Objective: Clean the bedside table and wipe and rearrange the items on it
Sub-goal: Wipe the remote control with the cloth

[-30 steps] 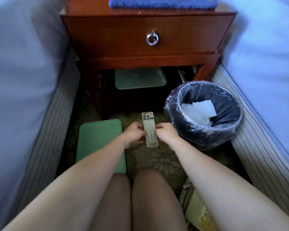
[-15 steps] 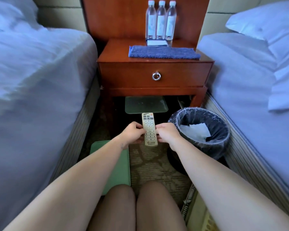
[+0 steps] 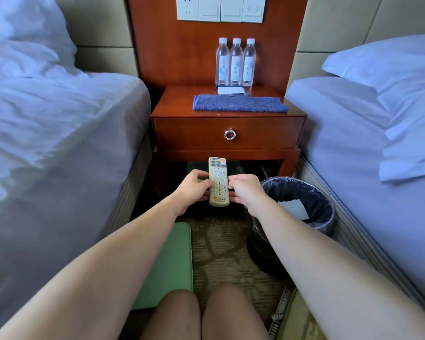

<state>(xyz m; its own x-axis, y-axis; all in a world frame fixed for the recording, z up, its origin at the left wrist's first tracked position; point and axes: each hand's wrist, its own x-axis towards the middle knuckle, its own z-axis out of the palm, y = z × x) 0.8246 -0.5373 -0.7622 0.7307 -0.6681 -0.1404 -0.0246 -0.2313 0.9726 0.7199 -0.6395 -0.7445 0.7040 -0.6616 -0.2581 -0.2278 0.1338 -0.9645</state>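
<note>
**A:** Where's the remote (image 3: 218, 181) just now?

**B:** Off the worktop (image 3: 174, 104), held in the air in front of the drawer (image 3: 228, 133). I've got it by both long edges, left hand (image 3: 193, 190) on one side and right hand (image 3: 247, 191) on the other. The fingers (image 3: 234, 179) are curled onto it, buttons up.

**A:** Which way does it run?

**B:** Lengthwise away from me, top end toward the drawer. The worktop lies straight ahead and higher.

**A:** Room to set it down?

**B:** The blue cloth (image 3: 239, 103) covers the front from the middle to the right. The bare patch is on the left, so I judge my left hand the nearer one.
</note>
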